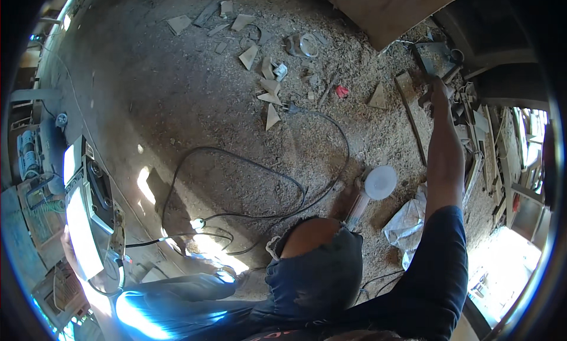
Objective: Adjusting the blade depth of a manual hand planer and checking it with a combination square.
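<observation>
My left hand (67,242), partly hidden, grips the side of a boxy black-and-pale corded device (97,193) at the far left. Sunlight bleaches its flat faces, and a black cable comes out near its lower end. My right arm stretches far out to the right. At its end, my right hand (440,93) is among wood offcuts, just short of a dark grey boxy object (434,57); its fingers are too unclear to read. Close to my bent knee (310,237) lies an angle grinder (357,208) with a round white disc (381,182).
A black cord (236,158) loops over the sawdust-covered floor to a plug (290,107). Wood scraps (248,56), a clear round container (308,45) and a red scrap (341,91) lie beyond. A crumpled pale sack (407,223) and stacked boards (493,158) are at right, a compressor-like machine (44,143) at left.
</observation>
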Demonstrator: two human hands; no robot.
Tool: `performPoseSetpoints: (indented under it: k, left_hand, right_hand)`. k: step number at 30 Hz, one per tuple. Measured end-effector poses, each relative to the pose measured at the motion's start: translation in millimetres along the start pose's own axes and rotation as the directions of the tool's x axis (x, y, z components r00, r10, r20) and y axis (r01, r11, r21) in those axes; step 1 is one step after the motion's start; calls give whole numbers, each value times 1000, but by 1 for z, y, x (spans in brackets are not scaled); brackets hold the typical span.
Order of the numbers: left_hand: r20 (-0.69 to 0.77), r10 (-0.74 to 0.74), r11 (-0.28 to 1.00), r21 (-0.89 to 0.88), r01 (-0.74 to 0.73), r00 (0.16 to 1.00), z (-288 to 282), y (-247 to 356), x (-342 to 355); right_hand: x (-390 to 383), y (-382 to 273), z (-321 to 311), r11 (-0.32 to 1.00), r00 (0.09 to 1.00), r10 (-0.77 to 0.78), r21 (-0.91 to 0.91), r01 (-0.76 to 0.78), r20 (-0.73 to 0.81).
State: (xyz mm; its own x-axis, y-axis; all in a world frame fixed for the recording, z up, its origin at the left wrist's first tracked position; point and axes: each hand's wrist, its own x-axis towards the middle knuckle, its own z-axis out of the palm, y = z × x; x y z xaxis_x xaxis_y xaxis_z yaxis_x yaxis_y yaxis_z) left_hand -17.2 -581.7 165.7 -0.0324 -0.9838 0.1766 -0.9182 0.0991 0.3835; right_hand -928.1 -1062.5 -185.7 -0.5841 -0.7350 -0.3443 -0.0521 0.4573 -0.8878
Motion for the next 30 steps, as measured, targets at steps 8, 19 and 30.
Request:
performPoseSetpoints:
  k: [8, 19, 30]
  left_hand:
    - [50, -69, 996, 61, 66, 996, 12, 24, 10]
    - [26, -149, 987, 62, 148, 988, 31, 17, 14]
    - [56, -128, 992, 3, 128, 990, 48, 11, 22]
  right_hand:
    - [-2, 4, -2, 994, 987, -108, -11, 107, -119]
    - [-175, -1, -20, 935, 942, -308, -139, 325, 132]
    - [-218, 54, -85, 308, 846, -502, -877, 369, 180]
